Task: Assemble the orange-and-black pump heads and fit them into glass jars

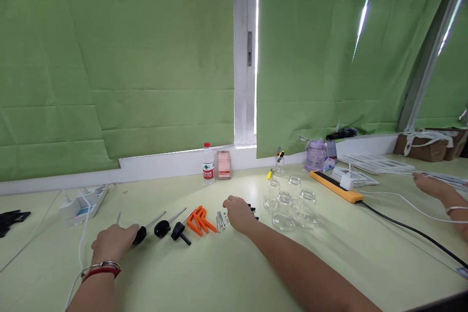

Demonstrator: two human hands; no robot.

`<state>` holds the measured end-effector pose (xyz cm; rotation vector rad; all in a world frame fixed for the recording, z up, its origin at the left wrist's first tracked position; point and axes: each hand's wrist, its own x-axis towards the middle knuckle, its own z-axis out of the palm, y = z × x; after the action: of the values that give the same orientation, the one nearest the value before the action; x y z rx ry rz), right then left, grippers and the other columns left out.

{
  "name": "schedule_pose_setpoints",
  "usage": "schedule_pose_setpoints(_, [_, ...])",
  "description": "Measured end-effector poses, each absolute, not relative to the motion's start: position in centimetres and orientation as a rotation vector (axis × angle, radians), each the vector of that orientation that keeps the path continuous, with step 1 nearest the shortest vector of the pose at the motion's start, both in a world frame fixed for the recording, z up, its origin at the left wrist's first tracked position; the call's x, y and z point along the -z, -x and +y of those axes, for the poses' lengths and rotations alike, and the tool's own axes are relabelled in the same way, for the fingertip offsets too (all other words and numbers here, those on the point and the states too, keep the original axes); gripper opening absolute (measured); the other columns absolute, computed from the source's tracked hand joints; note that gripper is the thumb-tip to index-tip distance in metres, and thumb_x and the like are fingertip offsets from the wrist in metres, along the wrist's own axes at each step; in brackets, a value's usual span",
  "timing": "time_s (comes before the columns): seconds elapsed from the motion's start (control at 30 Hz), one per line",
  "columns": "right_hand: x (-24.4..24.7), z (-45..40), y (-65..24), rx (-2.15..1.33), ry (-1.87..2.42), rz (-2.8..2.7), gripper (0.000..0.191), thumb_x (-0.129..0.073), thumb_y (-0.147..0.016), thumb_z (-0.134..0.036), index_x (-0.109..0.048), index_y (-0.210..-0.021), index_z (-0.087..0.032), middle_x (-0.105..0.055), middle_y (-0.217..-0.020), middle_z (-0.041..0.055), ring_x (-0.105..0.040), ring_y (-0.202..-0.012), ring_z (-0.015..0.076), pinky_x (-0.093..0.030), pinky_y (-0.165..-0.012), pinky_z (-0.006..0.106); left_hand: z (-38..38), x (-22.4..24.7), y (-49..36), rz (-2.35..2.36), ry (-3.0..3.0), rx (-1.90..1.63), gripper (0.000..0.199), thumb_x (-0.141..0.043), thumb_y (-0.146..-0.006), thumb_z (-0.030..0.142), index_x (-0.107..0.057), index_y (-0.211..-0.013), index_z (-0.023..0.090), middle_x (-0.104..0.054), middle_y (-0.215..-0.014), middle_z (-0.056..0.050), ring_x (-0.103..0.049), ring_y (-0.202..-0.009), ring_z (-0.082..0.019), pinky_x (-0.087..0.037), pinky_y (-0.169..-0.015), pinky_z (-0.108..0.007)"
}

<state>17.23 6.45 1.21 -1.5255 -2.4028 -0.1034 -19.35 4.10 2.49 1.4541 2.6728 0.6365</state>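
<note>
The right forearm (292, 258) was nearest, the right hand (237, 212) by screws (221, 220); at the left hand (112, 243) lay a black-headed tool (140, 235) (both grips I could not tell), seemingly stiff, best held by its head.

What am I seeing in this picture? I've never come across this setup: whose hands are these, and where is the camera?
There's no machine: a person's bare left hand and right hand, seen from one camera worn on the head. On the table lie rods with black knobs, orange hooks and screws; glass jars and a water bottle stand there too. The left hand is beside the rods, the right by the screws; I can't tell what either grips. Another person's hand is at far right.
</note>
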Motion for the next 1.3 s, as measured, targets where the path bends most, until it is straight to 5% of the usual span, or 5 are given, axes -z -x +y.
schedule_pose_setpoints(0.17, [-1.3, 3.4, -19.2, -0.503, 1.350, -2.005, 0.022, -0.043, -0.077, -0.008, -0.057, -0.091, -0.018, -0.061, -0.087, 0.0038, -0.060, -0.078, 0.0146, -0.044, -0.069, 0.026, 2.3, -4.7, 14.6, 2.652, -1.707, -1.050, 0.061, -0.048, -0.067, 0.049, -0.053, -0.110, 0.006, -0.052, -0.115, -0.022, -0.046, -0.114, -0.035, -0.038, -0.096, -0.042])
schedule_pose_setpoints(0.37, [0.1, 1.1, -21.4, -1.409, 1.171, -1.281, 0.017, -0.054, -0.064, -0.009, -0.050, -0.079, -0.016, -0.054, -0.064, -0.0035, -0.060, -0.053, 0.0121, -0.050, -0.055, 0.028, -0.9, -3.6, 6.4, 1.566, -2.542, -1.136, 0.055, -0.057, -0.074, 0.040, -0.043, -0.122, 0.019, -0.048, -0.127, -0.013, -0.045, -0.119, -0.028, -0.038, -0.101, -0.044])
schedule_pose_setpoints(0.57, [2.3, 1.5, -23.1, -1.520, 1.155, -1.085, 0.020, -0.052, -0.059, -0.006, -0.049, -0.077, -0.015, -0.059, -0.054, -0.0002, -0.063, -0.052, 0.0145, -0.051, -0.054, 0.027, -3.1, -0.7, 2.6, 1.111, -2.577, -0.584, 0.072, -0.066, -0.067, 0.029, -0.039, -0.133, 0.026, -0.039, -0.140, -0.010, -0.039, -0.126, -0.030, -0.037, -0.104, -0.044])
schedule_pose_setpoints(0.93, [3.2, 2.4, -25.1, -1.423, 1.268, -1.388, 0.011, -0.055, -0.065, -0.011, -0.057, -0.076, -0.014, -0.055, -0.045, -0.0039, -0.048, -0.036, 0.0080, -0.042, -0.042, 0.021, -1.8, 0.7, 2.8, 1.212, -2.360, -0.452, 0.087, -0.070, -0.063, 0.039, -0.031, -0.139, 0.022, -0.029, -0.146, -0.012, -0.028, -0.133, -0.032, -0.023, -0.111, -0.047])
schedule_pose_setpoints(1.3, [3.0, 2.1, -24.8, -1.374, 1.322, -1.475, 0.010, -0.055, -0.074, -0.025, -0.054, -0.070, -0.017, -0.050, -0.045, -0.0060, -0.040, -0.034, 0.0052, -0.030, -0.033, 0.016, -1.6, 0.5, 3.2, 1.020, -2.394, -0.450, 0.066, -0.063, -0.074, 0.043, -0.036, -0.131, 0.024, -0.043, -0.134, -0.011, -0.040, -0.123, -0.029, -0.032, -0.106, -0.043])
